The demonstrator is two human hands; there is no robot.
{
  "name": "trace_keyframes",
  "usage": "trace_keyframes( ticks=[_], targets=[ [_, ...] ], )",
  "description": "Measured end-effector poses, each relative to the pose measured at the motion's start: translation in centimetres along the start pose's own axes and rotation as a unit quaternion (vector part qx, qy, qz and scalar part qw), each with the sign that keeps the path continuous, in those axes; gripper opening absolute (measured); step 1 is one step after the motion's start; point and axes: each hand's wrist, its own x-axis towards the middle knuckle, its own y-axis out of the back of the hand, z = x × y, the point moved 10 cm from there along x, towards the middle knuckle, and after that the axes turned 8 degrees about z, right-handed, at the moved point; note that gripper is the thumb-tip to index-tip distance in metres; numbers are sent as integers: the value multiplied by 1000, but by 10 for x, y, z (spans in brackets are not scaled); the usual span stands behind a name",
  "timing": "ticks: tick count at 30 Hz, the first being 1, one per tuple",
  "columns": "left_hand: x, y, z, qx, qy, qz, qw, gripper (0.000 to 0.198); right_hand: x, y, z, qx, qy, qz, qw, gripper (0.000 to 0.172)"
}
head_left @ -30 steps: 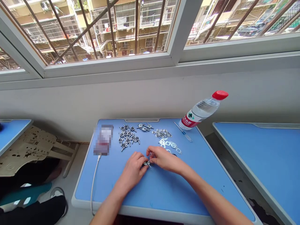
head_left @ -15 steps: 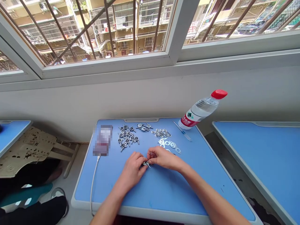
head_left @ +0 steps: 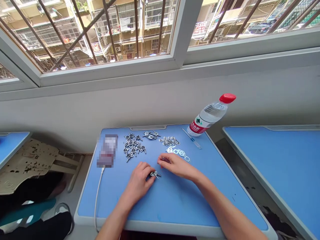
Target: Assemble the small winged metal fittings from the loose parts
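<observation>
Pinching 1 metal fitting [head_left: 155, 174] with fingertips of left hand [head_left: 138, 181] on blue desk [head_left: 175, 206]; resting right hand [head_left: 176, 165] just beside, grip not discernible.

Left grip [head_left: 138, 181]: bare hand, five fingers, knuckles and back in view, wrist uncovered. Right grip [head_left: 178, 165]: bare hand, back in view, wrist uncovered. Left forearm [head_left: 112, 220]: bare along the whole stretch shown, cut off by the lower edge. Right forearm [head_left: 225, 210]: bare likewise, a longer stretch shown, widening toward the lower edge. Finer detail of nails too small to tell.
</observation>
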Motion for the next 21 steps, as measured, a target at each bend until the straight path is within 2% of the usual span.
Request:
trace_keyframes(
  ticks=[5,10,21],
  targets=[
    [1,0,0,0,-6,2,1000,15,1,6,-1,133,-9,14,991,38],
    [2,0,2,9,-15,9,1000,12,-3,12,-18,82,52,58,994,47],
    [1,1,2,1,-15,13,1000,14,-14,0,-40,111,104,32,988,38]
  ],
)
